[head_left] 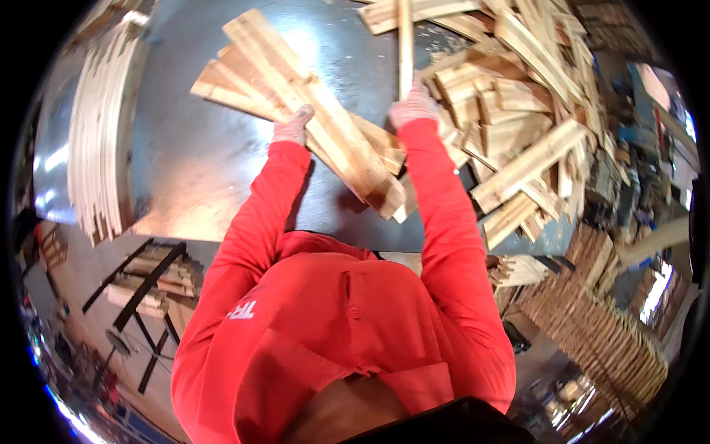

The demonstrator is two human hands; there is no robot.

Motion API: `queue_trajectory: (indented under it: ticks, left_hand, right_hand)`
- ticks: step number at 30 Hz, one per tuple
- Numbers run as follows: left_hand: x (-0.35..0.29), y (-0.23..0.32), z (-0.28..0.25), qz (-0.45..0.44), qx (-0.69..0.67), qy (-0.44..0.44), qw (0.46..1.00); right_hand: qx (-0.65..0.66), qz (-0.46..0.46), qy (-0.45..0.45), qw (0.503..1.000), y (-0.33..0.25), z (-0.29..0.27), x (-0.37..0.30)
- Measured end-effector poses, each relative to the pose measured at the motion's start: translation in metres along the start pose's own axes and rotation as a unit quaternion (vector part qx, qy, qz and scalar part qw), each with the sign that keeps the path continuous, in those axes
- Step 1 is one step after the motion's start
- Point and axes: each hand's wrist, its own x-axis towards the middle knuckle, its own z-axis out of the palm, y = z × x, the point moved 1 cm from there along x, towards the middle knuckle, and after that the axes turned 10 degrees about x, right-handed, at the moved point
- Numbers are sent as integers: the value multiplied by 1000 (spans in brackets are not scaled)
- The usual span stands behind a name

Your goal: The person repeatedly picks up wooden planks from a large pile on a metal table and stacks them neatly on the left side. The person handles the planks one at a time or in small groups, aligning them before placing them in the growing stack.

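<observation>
My left hand (291, 127), in a pale glove, grips the near edge of a small fanned bundle of wooden boards (277, 63). Its thumb lies over the top board, and the fingers under the wood are hidden. The boards slant from far left to near right above a metal table (174, 118). To the right, my right hand (414, 106), gloved as well, is closed around the near end of a narrow wooden strip (405, 48), which points away from me. Just beside this hand rises a loose heap of short boards (518, 107).
A neat row of stacked pale slats (107, 133) stands at the table's left end. Below it, on the floor, a black metal frame (151, 285) stands by more wood. A large stack of wood pieces (592, 325) is at the lower right.
</observation>
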Motion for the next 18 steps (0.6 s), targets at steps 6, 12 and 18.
queue_trajectory:
  ticks: [6,12,18]
  left_hand:
    - [-3,121,-85,-35,206,46,977]
    - [27,160,-114,48,511,65,856]
    - [-69,94,-81,49,601,53,796]
  right_hand:
    - [294,-71,-21,953,4,13,-35]
    - [364,-58,-91,925,-92,100,-112]
    - [234,-242,-345,876,-87,133,-148]
